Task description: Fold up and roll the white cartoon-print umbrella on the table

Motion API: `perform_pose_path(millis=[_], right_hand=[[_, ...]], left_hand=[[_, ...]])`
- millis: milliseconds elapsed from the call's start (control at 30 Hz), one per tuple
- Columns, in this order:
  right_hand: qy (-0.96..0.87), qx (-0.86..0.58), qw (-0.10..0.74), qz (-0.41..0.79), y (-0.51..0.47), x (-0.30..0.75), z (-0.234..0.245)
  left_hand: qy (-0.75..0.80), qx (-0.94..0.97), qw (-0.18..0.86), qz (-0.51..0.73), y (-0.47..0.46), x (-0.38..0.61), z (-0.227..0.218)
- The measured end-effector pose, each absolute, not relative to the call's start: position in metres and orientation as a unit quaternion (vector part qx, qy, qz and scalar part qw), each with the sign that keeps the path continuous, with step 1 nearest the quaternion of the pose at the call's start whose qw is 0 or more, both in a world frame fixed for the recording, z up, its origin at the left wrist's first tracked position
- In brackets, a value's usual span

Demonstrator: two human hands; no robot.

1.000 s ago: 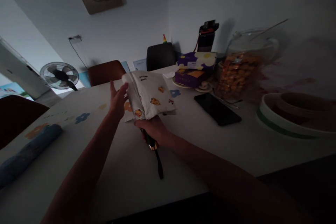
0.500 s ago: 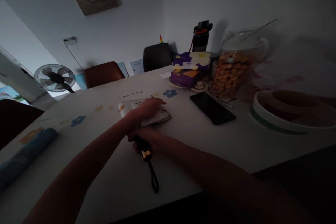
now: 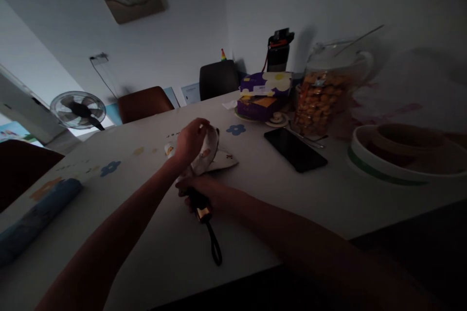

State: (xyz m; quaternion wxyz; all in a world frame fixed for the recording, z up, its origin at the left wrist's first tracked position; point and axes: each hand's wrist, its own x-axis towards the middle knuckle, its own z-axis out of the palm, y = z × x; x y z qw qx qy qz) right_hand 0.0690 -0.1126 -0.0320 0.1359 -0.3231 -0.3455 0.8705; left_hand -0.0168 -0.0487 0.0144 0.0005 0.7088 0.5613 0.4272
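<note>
A folding umbrella (image 3: 222, 159) with white, patterned fabric lies on the table in front of me, its black and gold handle and wrist strap pointing toward me. My right hand (image 3: 206, 192) is wrapped round the umbrella at the top of its handle. Farther up, my left hand (image 3: 192, 141) grips a fold of the white fabric and holds it raised off the rest. The left fingertips are partly hidden behind the hand and cloth. Part of the fabric lies flat to the right of the left hand.
A black phone (image 3: 295, 149) lies to the right, near a glass jug of snacks (image 3: 319, 102) and purple boxes (image 3: 260, 107). White bowls (image 3: 386, 170) stand at the far right. On the left is a rolled blue item (image 3: 40, 214). Chairs (image 3: 146, 103) and a fan (image 3: 78, 109) are beyond the table (image 3: 241, 238).
My left hand has gone from lying flat on the fabric to gripping it, moving left and lifting a fold. My right hand stays on the handle.
</note>
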Motion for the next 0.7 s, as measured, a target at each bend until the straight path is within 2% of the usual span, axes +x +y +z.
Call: perform_pose_path(millis=[133,233,333,533,700], right_hand=[[-0.351,-0.324,0.08,0.875,-0.108,0.068,-0.036],[-0.357,-0.32,0.078,0.874,-0.107,0.069,-0.036],[-0.366,-0.332,0.098,0.864,-0.109,0.071,-0.031],[-0.375,-0.333,0.111,0.858,-0.111,0.072,-0.026],[-0.373,-0.353,0.095,0.853,-0.11,0.077,-0.02]], left_hand=[[0.531,0.632,0.101,0.556,-0.078,-0.047,0.03],[0.528,0.575,0.092,0.618,-0.103,-0.077,0.029],[0.551,0.539,0.083,0.632,-0.128,-0.105,0.016],[0.622,0.539,0.068,0.564,-0.155,-0.139,-0.012],[0.619,0.463,0.101,0.627,-0.158,-0.145,-0.021]])
